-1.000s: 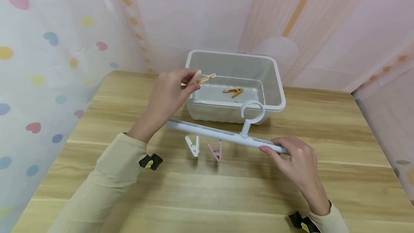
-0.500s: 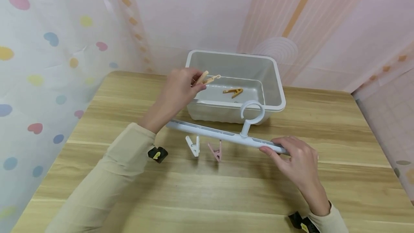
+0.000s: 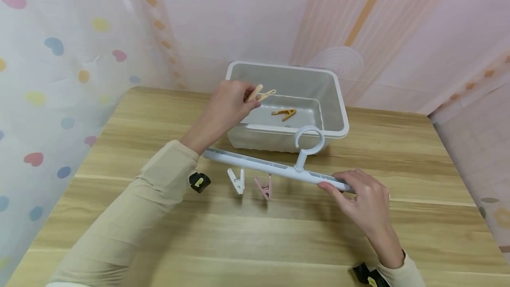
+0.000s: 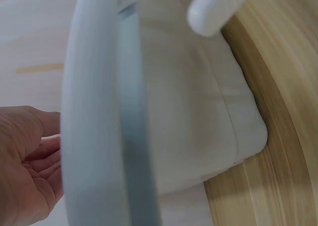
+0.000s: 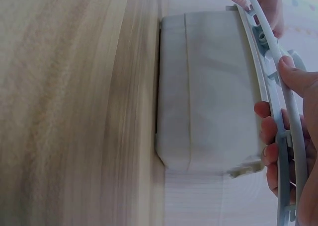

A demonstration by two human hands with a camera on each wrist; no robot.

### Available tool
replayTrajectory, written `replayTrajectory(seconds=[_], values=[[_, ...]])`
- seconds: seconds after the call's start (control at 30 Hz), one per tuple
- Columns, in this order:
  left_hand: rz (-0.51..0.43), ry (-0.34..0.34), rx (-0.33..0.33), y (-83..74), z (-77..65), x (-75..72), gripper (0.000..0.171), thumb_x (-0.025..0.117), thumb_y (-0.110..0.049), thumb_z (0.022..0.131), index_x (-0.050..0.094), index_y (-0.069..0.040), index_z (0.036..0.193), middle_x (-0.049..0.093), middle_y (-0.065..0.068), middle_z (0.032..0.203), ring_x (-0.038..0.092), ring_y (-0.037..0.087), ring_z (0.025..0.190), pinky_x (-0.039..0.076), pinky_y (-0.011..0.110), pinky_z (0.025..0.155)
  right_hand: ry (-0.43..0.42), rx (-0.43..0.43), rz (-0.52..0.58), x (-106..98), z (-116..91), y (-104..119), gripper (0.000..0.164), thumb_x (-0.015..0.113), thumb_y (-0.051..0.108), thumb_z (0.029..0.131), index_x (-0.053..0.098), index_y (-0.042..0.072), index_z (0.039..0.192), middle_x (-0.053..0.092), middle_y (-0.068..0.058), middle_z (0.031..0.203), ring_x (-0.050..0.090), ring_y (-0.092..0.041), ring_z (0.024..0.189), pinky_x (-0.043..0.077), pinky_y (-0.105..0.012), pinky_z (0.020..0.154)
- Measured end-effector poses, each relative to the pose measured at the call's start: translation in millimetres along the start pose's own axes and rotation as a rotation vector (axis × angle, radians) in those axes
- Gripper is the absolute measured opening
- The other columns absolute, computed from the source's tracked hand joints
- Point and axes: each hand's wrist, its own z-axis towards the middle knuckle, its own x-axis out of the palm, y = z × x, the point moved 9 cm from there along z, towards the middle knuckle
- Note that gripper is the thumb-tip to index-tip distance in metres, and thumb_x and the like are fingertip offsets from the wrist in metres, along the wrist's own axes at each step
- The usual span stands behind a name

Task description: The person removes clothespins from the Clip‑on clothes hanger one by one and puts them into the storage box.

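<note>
Cream clip [image 3: 264,96] pinched above the tub [image 3: 263,140], the left hand [image 3: 232,102] seems at the placing step, needing release; the right hand [image 3: 366,198] grips a hanger [image 3: 275,169].

a wood-grain table [image 3: 398,158] stands before a pink arch-printed backdrop [image 3: 247,17], a white dotted sheet [image 3: 75,96] on the left.

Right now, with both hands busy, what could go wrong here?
The left hand pinches a cream clip over the bin, so the clip might slip and fall in. The right hand grips the hanger near one end, so its far end could dip or bump the bin.
</note>
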Motion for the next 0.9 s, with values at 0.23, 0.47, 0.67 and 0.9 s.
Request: replayTrajectory(seconds=[0.23,0.47,0.67,0.9], values=[[-0.055,-0.014,-0.008,-3.6,-3.0,-4.0,0.039,0.072,-0.024,0.094,0.066,0.004,0.121,0.075,0.017,0.105,0.073,0.027,0.094,0.059,0.038,0.086,-0.017,-0.013,-0.003,-1,-1,2,0.06,0.06,0.074,0.084,0.079,0.017,0.081,0.073,0.003,0.07,0.052,-0.007,0.053,0.028,-0.014,0.046],[-0.169,-0.038,0.029,-12.4,-19.0,-13.7,0.035,0.072,-0.025,0.094,0.067,0.001,0.118,0.075,0.015,0.108,0.075,0.027,0.097,0.06,0.038,0.088,-0.01,-0.002,0.007,-1,-1,0,0.05,0.07,0.067,0.081,0.078,0.018,0.081,0.074,0.003,0.071,0.055,-0.008,0.054,0.031,-0.018,0.046],[-0.291,-0.088,0.082,-24.5,-40.5,-30.8,0.034,0.075,-0.018,0.092,0.067,-0.001,0.119,0.073,0.014,0.112,0.073,0.025,0.102,0.061,0.035,0.086,0.012,-0.005,-0.016,-2,1,1,0.04,0.08,0.056,0.077,0.078,0.016,0.081,0.075,0.001,0.074,0.06,-0.012,0.057,0.035,-0.021,0.046],[-0.371,-0.199,0.123,-22.9,-72.0,-46.3,0.034,0.077,-0.013,0.088,0.068,-0.003,0.119,0.072,0.011,0.111,0.069,0.021,0.103,0.061,0.032,0.085,0.04,0.011,-0.03,-2,3,0,0.031,0.089,0.04,0.066,0.078,0.016,0.083,0.075,0.001,0.075,0.062,-0.012,0.058,0.037,-0.023,0.047]])
